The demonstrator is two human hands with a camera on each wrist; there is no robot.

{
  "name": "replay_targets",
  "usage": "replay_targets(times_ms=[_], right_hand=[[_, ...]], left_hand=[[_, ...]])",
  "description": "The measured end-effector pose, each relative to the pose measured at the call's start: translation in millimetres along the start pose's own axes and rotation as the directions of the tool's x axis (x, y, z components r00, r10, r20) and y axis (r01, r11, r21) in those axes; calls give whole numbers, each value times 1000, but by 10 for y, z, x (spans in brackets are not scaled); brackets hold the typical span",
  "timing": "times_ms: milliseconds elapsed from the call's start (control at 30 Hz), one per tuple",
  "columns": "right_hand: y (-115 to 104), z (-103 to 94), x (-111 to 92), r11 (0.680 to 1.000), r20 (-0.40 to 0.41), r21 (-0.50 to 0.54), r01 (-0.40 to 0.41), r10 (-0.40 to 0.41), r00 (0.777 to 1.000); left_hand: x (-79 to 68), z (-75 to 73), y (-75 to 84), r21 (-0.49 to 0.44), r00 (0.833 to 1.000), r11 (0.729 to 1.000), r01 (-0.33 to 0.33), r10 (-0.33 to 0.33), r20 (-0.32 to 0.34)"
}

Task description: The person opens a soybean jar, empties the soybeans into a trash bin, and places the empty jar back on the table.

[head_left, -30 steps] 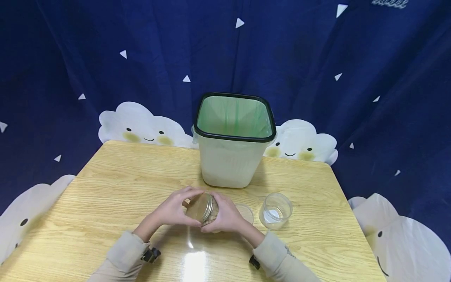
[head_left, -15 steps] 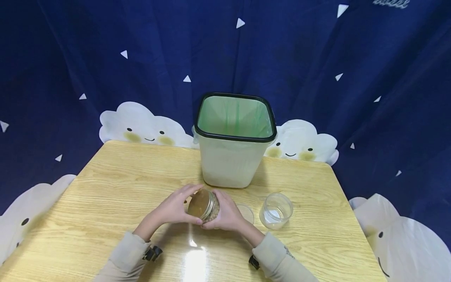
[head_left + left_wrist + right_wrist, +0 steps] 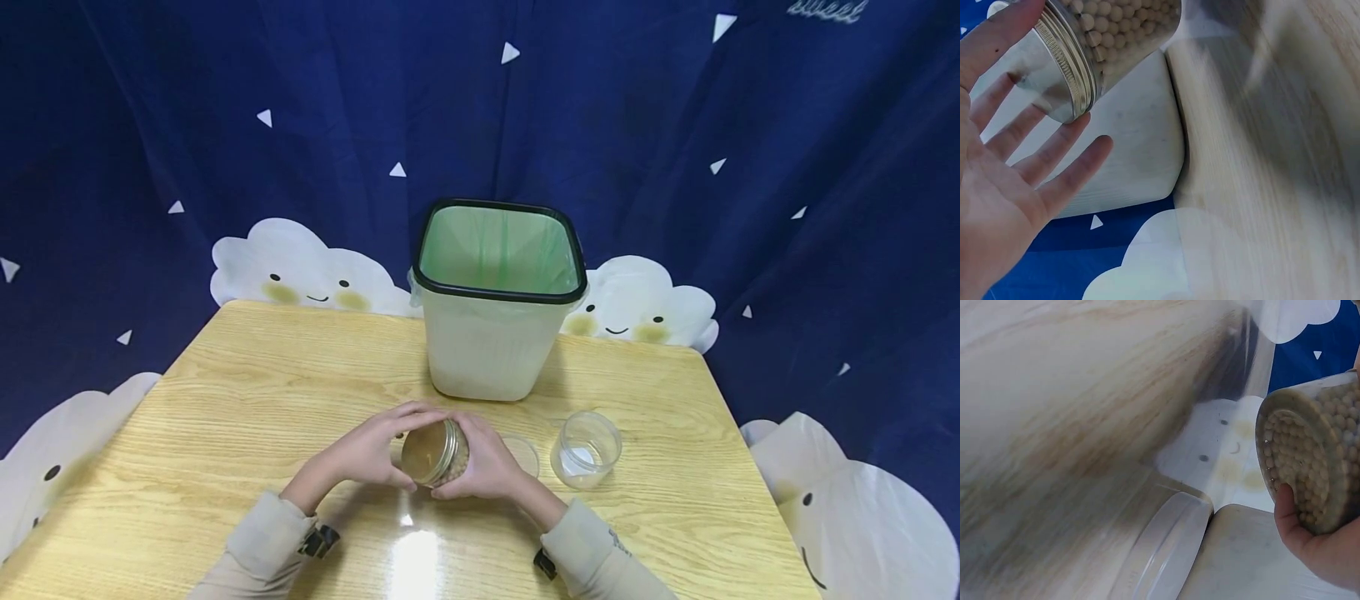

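Left hand (image 3: 367, 450): fingers spread wide about the lid (image 3: 423, 454), tips at its rim, no firm pinch evident. Lid is on the bead jar (image 3: 459, 462), which lies tilted between both hands; not yet off, and whether loose or tight cannot be told. Right hand (image 3: 491, 462) grips the jar near its base. Jar holds many beads (image 3: 1116, 31). Bin (image 3: 480, 350) stands behind, lined. Right of the hands: clear disc (image 3: 523, 454), flat on the table (image 3: 645, 400); then clear tub (image 3: 587, 446), uncapped, no beads visible inside.
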State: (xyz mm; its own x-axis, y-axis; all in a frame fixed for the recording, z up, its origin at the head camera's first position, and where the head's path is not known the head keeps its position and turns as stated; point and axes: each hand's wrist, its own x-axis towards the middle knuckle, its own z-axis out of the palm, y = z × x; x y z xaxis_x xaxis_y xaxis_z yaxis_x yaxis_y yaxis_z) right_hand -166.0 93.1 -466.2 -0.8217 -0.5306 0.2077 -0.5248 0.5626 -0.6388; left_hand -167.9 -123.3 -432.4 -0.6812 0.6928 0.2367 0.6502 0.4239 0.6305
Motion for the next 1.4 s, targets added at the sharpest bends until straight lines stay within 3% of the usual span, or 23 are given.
replay_targets(times_ms=[300, 433, 533, 600, 733, 833, 967, 1267, 1400], right_hand=[[-23, -6, -31, 999, -10, -49, -9, 9, 1000], [-35, 5, -28, 997, -39, -70, 9, -12, 999], [-32, 7, -22, 996, -46, -86, 4, -8, 999], [-25, 2, -25, 995, -44, -99, -2, -3, 999], [0, -13, -37, 994, -38, -114, 5, -9, 999], [16, -24, -60, 995, -37, -97, 8, -11, 999], [33, -25, -85, 998, -36, -65, 6, -8, 999], [47, 13, -104, 996, -43, -80, 48, -52, 998], [50, 35, -108, 995, -56, -88, 54, -59, 997]], left_hand=[[17, 90, -34, 1, 990, 998, 59, -59, -125], [26, 128, -20, -5, 973, 987, 159, -158, -168], [33, 116, 10, 0, 965, 978, 207, -204, -165], [27, 95, 28, 47, 969, 978, 204, -195, -152], [8, 41, 46, 101, 988, 986, 133, -124, -94], [-5, 20, 52, 59, 997, 996, 73, -72, -33], [-17, 26, 54, 36, 999, 998, 43, -43, 12], [-35, 100, 20, 75, 998, 997, 24, -20, -53], [-57, 146, 1, 60, 995, 997, 54, -48, -86]])
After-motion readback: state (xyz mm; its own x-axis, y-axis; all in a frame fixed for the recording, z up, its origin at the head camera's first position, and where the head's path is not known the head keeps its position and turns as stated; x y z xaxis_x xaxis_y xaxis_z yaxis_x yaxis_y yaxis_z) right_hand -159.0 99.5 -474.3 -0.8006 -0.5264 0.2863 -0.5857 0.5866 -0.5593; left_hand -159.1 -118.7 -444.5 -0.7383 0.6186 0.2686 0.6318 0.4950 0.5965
